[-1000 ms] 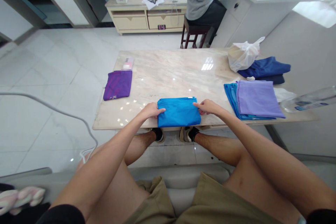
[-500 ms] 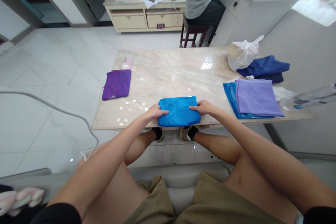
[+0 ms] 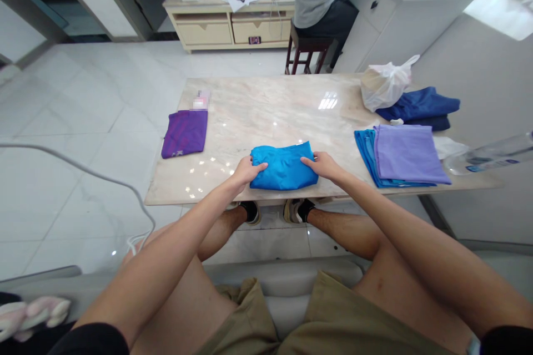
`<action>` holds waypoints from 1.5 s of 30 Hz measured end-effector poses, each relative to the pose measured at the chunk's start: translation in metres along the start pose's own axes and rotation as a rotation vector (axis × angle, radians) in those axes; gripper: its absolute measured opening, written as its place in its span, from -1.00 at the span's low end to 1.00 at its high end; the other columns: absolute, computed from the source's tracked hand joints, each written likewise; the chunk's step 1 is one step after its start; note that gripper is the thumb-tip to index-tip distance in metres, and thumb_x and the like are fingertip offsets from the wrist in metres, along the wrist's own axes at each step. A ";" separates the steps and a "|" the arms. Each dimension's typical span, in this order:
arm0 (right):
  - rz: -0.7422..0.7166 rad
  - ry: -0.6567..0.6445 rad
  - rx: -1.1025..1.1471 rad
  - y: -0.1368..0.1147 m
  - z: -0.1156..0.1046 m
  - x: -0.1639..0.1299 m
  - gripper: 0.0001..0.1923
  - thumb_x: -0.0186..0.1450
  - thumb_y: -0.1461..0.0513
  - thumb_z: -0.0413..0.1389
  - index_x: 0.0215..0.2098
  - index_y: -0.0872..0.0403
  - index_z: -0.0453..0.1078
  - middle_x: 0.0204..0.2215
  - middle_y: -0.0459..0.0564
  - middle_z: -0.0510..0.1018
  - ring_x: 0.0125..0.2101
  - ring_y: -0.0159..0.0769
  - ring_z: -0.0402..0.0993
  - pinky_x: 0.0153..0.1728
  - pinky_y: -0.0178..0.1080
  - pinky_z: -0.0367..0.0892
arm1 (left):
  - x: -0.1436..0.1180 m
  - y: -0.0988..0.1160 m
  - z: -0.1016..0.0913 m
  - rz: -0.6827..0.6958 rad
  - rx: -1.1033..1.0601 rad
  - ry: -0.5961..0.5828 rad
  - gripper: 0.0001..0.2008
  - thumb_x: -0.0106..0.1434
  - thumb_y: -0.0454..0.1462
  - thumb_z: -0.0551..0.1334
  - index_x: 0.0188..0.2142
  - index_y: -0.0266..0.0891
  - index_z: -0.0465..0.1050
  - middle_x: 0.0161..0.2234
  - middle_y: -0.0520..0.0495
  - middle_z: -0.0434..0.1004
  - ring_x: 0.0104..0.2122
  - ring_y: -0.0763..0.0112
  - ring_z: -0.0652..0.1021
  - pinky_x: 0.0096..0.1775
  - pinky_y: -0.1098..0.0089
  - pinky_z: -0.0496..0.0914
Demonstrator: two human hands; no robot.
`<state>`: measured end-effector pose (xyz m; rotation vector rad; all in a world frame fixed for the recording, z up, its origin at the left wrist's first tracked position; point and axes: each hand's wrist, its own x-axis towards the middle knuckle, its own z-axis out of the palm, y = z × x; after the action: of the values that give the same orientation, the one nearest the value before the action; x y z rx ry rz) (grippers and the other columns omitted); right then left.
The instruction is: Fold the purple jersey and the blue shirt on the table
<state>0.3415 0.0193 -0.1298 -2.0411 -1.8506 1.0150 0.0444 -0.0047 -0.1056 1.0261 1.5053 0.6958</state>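
Blue cloth (image 3: 283, 165) gripped (both ends)

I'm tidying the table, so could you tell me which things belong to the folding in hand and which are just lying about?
In hand:
- bright blue cloth, gripped by left hand and right hand

Lying about:
- dark purple cloth
- lilac cloth
- navy cloth
- plastic bag

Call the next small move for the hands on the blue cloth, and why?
Probably press it flat: the folded bright blue cloth bulges between the left hand and right hand, both gripping its sides near the table edge.
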 end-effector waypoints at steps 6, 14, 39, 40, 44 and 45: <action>0.028 -0.009 0.086 0.003 0.001 0.000 -0.65 0.53 0.01 0.23 -0.04 0.16 0.59 -0.16 0.20 0.77 -0.19 -0.07 0.69 -0.27 -0.27 0.41 | 0.003 -0.002 -0.009 -0.090 0.011 0.019 -0.65 0.10 -0.16 0.64 -0.25 -0.28 0.63 -0.14 -0.23 0.80 -0.05 0.02 0.75 -0.01 0.18 0.63; 0.025 0.052 -0.018 -0.002 0.001 0.002 -0.62 0.55 -0.01 0.21 -0.14 0.15 0.60 -0.20 0.21 0.75 -0.21 -0.02 0.68 -0.26 -0.24 0.36 | 0.001 0.002 -0.009 -0.066 0.018 0.042 -0.67 0.17 -0.15 0.60 -0.20 -0.25 0.61 -0.04 -0.21 0.79 0.01 0.04 0.73 0.03 0.19 0.62; 0.215 -0.007 -0.102 -0.013 -0.001 -0.005 -0.57 0.59 0.07 0.10 -0.08 0.26 0.67 -0.16 0.22 0.76 -0.22 -0.12 0.67 -0.29 -0.30 0.33 | 0.008 -0.012 -0.004 -0.253 -0.004 0.008 -0.75 0.26 -0.30 0.51 -0.07 -0.26 0.66 -0.10 -0.23 0.79 -0.10 0.05 0.74 -0.14 0.24 0.61; 0.215 -0.012 -0.128 -0.010 0.000 -0.004 -0.58 0.58 0.07 0.12 -0.07 0.25 0.68 -0.16 0.22 0.77 -0.22 -0.12 0.68 -0.28 -0.30 0.33 | 0.010 -0.014 -0.004 -0.260 0.011 0.012 -0.76 0.26 -0.31 0.51 -0.09 -0.27 0.66 -0.12 -0.23 0.79 -0.12 0.05 0.74 -0.17 0.26 0.61; 0.174 -0.011 -0.214 -0.003 0.002 -0.001 -0.57 0.57 0.04 0.14 -0.10 0.22 0.70 -0.15 0.21 0.78 -0.13 -0.07 0.71 -0.22 -0.30 0.36 | 0.012 -0.020 -0.005 -0.250 -0.001 0.012 -0.77 0.28 -0.26 0.51 -0.10 -0.29 0.66 -0.15 -0.23 0.78 -0.18 0.10 0.73 -0.25 0.31 0.58; 0.166 -0.006 -0.226 -0.003 0.003 -0.002 -0.57 0.57 0.03 0.14 -0.09 0.21 0.70 -0.14 0.21 0.78 -0.10 -0.06 0.72 -0.19 -0.29 0.38 | 0.011 -0.020 -0.005 -0.257 -0.026 0.006 -0.76 0.28 -0.23 0.53 -0.11 -0.28 0.66 -0.16 -0.22 0.78 -0.19 0.10 0.73 -0.26 0.31 0.58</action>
<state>0.3378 0.0173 -0.1298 -2.3574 -1.9012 0.8839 0.0353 -0.0038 -0.1273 0.7934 1.5942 0.5346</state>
